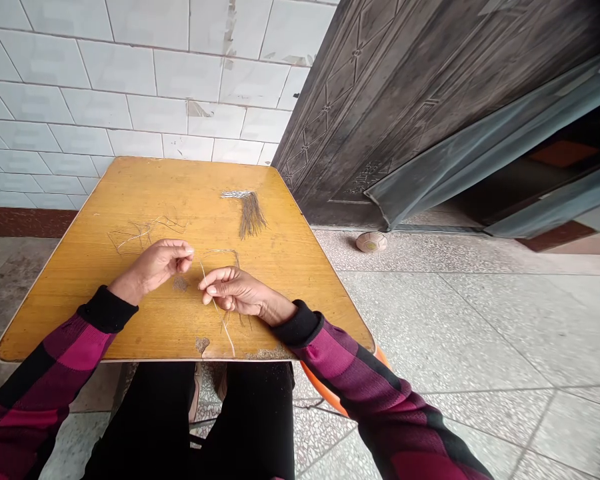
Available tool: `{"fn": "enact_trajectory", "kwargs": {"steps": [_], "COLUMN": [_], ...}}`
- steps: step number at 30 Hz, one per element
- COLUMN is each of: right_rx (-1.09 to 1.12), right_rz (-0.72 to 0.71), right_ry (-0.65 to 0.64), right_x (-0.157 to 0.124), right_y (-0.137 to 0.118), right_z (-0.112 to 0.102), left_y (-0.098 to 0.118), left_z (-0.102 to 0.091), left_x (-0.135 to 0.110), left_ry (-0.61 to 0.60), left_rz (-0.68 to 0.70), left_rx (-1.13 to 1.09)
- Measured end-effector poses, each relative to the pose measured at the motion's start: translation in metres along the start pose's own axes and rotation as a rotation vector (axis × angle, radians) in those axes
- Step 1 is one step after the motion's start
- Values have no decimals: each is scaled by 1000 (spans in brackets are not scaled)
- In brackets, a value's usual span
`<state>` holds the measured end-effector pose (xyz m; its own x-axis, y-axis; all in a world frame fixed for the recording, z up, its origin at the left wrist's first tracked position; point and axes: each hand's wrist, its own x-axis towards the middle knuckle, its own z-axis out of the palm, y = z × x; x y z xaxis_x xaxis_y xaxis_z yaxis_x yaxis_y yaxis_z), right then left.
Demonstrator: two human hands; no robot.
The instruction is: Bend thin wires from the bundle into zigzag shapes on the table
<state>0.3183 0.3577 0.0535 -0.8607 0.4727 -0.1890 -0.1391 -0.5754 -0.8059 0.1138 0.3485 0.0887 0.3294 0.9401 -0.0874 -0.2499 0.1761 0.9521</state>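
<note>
My right hand (239, 291) pinches a thin pale thread (230, 339) between thumb and forefinger. One end of it pokes up above the fingers, and the rest trails down toward the table's near edge. To its left, my left hand (161, 263) is closed with thumb and forefinger pressed together; whatever is between them is too fine to make out. Both hands hover just above the yellow wooden table (180, 175). Several thin dark strands (237, 255) lie behind and beneath my right hand. Farther back rests a bundle of brown strands (251, 217) bound along a white-and-dark band (237, 195).
Loose wiry strands (143, 233) are scattered on the table's left side. A white tiled wall (145, 113) stands behind. On the right are a dark carved door (350, 113), a grey curtain (445, 160) and a worn ball (371, 242). An orange seat edge (325, 390) shows below the table.
</note>
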Motion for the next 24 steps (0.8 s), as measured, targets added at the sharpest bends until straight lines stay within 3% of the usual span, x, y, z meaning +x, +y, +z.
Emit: {"fn": "enact_trajectory", "kwargs": {"steps": [6,15,20,24], "right_rx": [-87,-262,-372,-319], "right_rz": [31,38,117,85], "right_ry": [6,8,11,101], "right_x": [-1,-5,-16,-35], "right_y": [1,-3,-7,13], "right_z": [3,6,14,22], "left_y": [12,18,22,20], "left_z": [-20,-31,-35,-28], "left_x": [4,5,1,-1], "left_ry": [86,124,66,38], "left_rz": [18,-49,-47,-7], "left_rx": [-176,-155,195,466]}}
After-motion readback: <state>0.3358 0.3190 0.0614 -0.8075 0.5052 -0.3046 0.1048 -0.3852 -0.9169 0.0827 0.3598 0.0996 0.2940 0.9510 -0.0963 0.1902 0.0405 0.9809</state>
